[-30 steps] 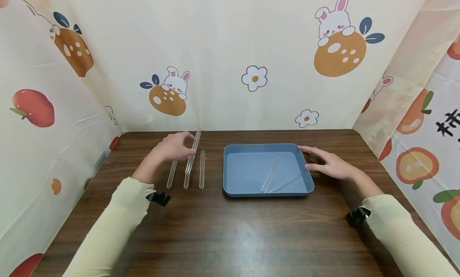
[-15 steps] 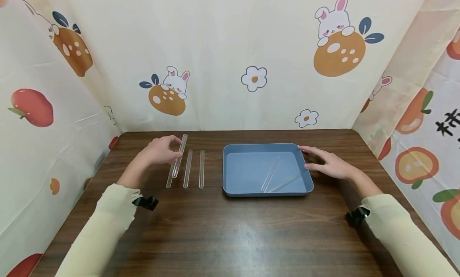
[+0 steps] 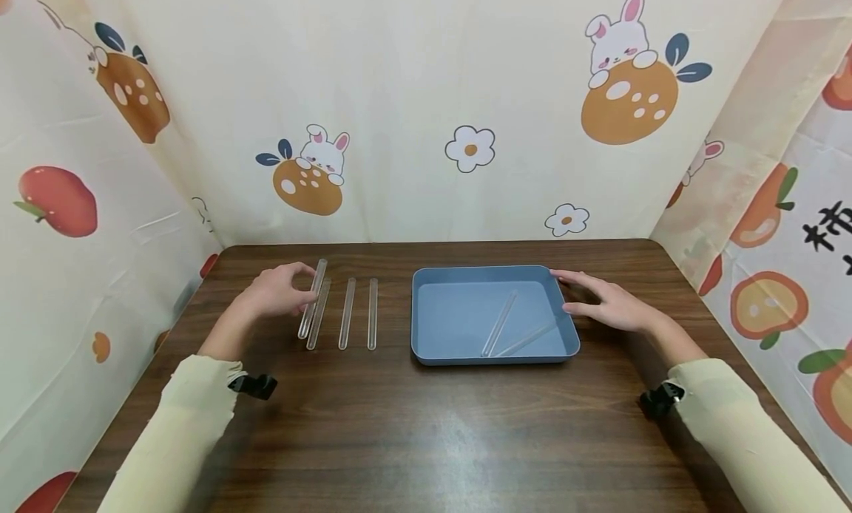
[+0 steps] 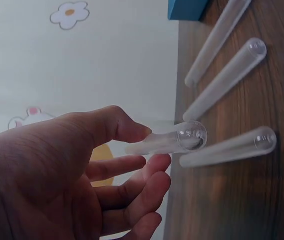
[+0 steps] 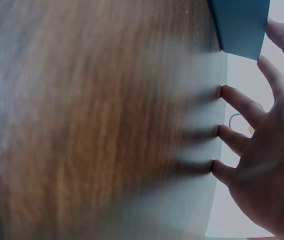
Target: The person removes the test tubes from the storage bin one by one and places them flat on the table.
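My left hand (image 3: 274, 293) pinches a clear test tube (image 4: 191, 137) between thumb and fingers, its rounded end toward the wrist camera. Close to its right lies another test tube (image 3: 319, 317), partly overlapped by the held one in the head view. Two more, a middle test tube (image 3: 347, 315) and a right-hand test tube (image 3: 373, 315), lie roughly parallel on the table. A blue tray (image 3: 442, 313) holds a steeper test tube (image 3: 499, 324) and a slanted test tube (image 3: 527, 341). My right hand (image 3: 611, 304) touches the tray's right side, fingers spread, several fingertips on the table.
The dark wooden table (image 3: 413, 439) runs back to a patterned curtain (image 3: 399, 69), which also hangs at both sides. A black wrist strap mount (image 3: 253, 386) sits on the left sleeve, another black mount (image 3: 660, 401) on the right.
My left hand has carried its test tube leftward, past the middle tube to the left side of the leftmost one, and lower. The right hand and tray have stayed in place.
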### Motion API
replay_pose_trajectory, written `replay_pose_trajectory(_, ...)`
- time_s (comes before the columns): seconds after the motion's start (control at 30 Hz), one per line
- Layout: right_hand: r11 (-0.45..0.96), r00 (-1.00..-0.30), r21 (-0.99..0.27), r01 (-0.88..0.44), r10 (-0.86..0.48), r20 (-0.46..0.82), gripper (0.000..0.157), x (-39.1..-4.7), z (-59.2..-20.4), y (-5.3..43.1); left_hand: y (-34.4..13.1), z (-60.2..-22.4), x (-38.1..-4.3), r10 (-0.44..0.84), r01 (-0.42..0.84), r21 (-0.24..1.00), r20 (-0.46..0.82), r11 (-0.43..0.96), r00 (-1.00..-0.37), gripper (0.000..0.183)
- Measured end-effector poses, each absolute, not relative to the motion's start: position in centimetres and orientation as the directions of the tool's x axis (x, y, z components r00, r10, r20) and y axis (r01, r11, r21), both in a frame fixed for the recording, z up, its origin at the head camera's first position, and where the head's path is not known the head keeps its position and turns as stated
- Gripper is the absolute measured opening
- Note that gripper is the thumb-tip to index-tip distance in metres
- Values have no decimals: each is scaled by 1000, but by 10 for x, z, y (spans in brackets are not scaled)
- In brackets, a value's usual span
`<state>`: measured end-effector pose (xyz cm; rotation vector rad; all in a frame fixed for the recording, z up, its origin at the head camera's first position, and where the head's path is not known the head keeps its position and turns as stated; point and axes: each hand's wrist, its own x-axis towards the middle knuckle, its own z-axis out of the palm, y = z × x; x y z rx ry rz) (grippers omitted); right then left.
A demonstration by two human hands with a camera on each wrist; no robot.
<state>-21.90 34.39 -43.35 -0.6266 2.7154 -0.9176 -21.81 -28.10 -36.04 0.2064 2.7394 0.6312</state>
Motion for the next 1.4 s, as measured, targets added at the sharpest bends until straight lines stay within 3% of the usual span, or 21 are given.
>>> replay_pose_trajectory(0.77,732,-890,-589,-342,-453,-47,71,-219,-436,345,-315,-385,-218,135,-26,417,-353,909,-926,59)
replay_pose_trajectory(1.4,740,-895,-587,-330,-443,-56,72,-217,-435,345,-315,-395,-218,104,-47,380,-370,924,-923,59)
